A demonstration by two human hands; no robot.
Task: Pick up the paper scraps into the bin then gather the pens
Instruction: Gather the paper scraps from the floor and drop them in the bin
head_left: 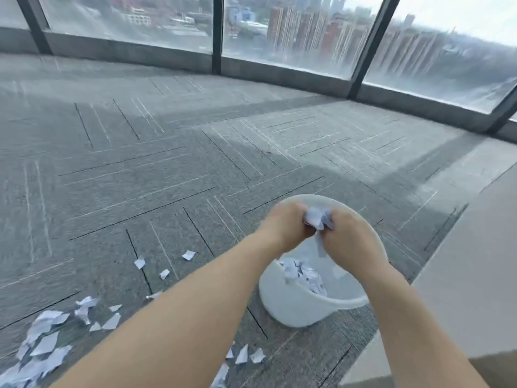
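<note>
Both forearms reach forward over the carpet (140, 169) to the bin (296, 306). The left hand (285, 228) and right hand (349, 239) together clamp a wad of scraps (317, 218) above the bin's opening. The bin is partly filled; loose scraps (44, 343) remain on the carpet at left, and no pens are visible.

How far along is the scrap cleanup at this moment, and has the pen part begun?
Done: some scraps already lie inside the white bin. In hand: the left hand and right hand together hold a wad of paper over the bin's opening. Left: a big pile of scraps on the carpet at lower left, plus loose bits nearer the bin. No pens are in view, so that part looks unstarted.
</note>
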